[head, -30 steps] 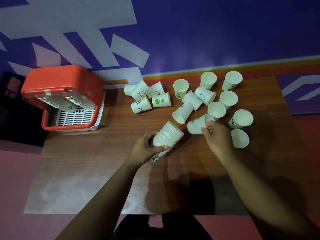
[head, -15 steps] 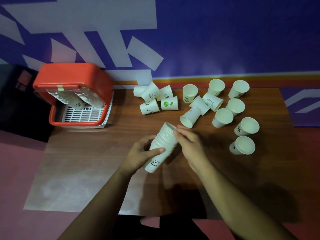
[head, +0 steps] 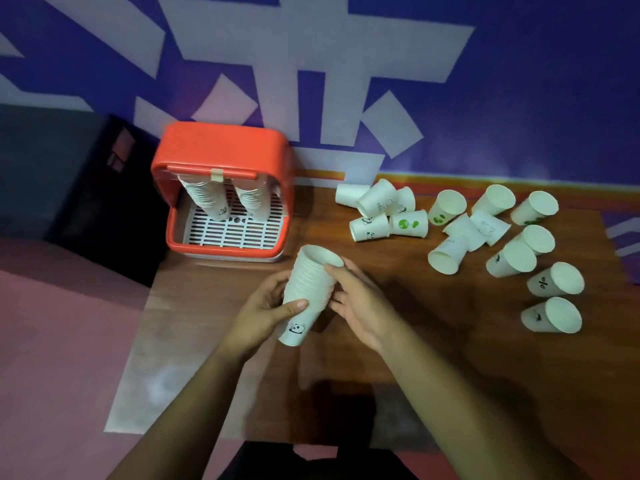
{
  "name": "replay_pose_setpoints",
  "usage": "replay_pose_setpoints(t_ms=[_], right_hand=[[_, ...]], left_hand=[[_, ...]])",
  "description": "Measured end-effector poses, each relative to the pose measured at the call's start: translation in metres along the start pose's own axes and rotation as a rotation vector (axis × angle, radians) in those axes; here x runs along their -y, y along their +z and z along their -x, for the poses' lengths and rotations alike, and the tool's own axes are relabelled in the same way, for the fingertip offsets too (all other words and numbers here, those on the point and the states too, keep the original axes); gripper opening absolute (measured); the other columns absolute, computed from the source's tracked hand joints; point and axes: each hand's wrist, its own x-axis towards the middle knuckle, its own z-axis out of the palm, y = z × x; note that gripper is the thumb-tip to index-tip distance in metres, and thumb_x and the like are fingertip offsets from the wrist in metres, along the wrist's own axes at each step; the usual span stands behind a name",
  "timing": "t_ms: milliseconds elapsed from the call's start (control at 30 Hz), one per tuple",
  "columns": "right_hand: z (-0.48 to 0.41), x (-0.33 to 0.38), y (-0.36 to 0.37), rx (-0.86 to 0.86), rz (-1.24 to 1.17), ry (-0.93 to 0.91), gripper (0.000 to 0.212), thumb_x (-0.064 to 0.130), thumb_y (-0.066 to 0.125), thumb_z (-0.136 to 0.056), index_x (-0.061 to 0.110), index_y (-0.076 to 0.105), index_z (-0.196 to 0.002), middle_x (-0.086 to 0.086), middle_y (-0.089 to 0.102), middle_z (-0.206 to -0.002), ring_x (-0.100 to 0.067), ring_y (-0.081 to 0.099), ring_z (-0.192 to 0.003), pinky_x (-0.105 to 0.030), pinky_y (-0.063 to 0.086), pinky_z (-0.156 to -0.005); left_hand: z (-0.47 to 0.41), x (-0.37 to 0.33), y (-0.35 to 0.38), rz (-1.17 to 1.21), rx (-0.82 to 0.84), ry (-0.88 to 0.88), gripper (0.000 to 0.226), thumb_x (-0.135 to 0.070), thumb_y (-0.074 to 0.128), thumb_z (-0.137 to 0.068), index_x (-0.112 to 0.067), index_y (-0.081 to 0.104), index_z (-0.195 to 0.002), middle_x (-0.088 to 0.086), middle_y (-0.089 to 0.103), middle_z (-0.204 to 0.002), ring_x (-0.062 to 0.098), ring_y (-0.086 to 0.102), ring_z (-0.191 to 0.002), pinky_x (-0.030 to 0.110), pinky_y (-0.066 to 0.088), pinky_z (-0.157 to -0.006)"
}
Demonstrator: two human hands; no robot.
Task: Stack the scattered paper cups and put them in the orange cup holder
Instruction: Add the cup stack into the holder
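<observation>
Brown table (head: pixel 433 341) against a blue-and-white wall (head: pixel 519 98) carries loose paper cups (head: pixel 512 259), scattered at far right. Near the middle, the left hand (head: pixel 265 313) grips a tilted stack of cups (head: pixel 310 282), thumb across it; the right hand (head: pixel 363 306) seems to clasp its right side, fingers curled. Far left, the orange cup holder (head: pixel 221 143) holds two cup stacks (head: pixel 204 199).

Dim scene, purple-blue cast throughout, light source not in view. Tall stack of white paper cups (head: pixel 311 285) is brightest spot, rim near blown out. Heavy shadow under arms on brown wooden tabletop (head: pixel 450 358), darkest btm centre. Pale glare patch on tabletop's left side. Orange plastic cup holder (head: pixel 221 147) vivid, inside murky. Wide-angle bend: table edges splay, corners stretch. Overall soft; prints on loose white paper cups (head: pixel 554 282) smeary. Left bkgd nearly black.
</observation>
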Motion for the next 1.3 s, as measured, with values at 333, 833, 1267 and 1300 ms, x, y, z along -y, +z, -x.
replay_pose_setpoints(t_ms=[333,833,1267,1300], right_hand=[[-0.069,0.022,0.154,0.182,0.155,-0.196,0.055,0.018,0.073,-0.088,0.049,0.052,-0.128,0.007,0.062,-0.133,-0.014,0.057,-0.125,-0.037,0.047,-0.102],[-0.174,-0.007,0.202,0.011,0.354,-0.289,0.062,0.007,0.072,-0.083,0.042,0.047,-0.129,0.002,0.059,-0.135,-0.018,0.058,-0.124,-0.046,0.050,-0.104],[-0.213,-0.032,0.190,-0.050,0.457,-0.233,0.062,-0.002,0.067,-0.087,0.028,0.044,-0.136,0.001,0.061,-0.131,-0.011,0.060,-0.115,-0.040,0.049,-0.103],[-0.216,-0.033,0.191,-0.057,0.467,-0.228,0.062,-0.002,0.067,-0.087,0.027,0.044,-0.137,-0.001,0.061,-0.133,-0.012,0.061,-0.115,-0.041,0.050,-0.102]], left_hand=[[-0.004,-0.055,-0.167,-0.245,-0.185,0.228,0.063,-0.038,0.084,-0.074,-0.028,0.062,-0.132,0.002,0.069,-0.129,0.023,0.067,-0.118,0.048,0.054,-0.104],[-0.053,-0.066,-0.245,-0.262,-0.176,0.278,0.059,-0.034,0.075,-0.086,-0.034,0.056,-0.142,-0.005,0.063,-0.140,0.021,0.062,-0.127,0.055,0.048,-0.110],[-0.093,-0.033,-0.258,-0.364,-0.200,0.162,0.061,-0.007,0.078,-0.087,-0.027,0.057,-0.140,-0.005,0.068,-0.131,0.009,0.066,-0.118,0.039,0.053,-0.107],[-0.096,-0.032,-0.258,-0.381,-0.210,0.155,0.061,-0.007,0.078,-0.087,-0.027,0.057,-0.140,-0.005,0.068,-0.130,0.007,0.066,-0.118,0.037,0.053,-0.106]])
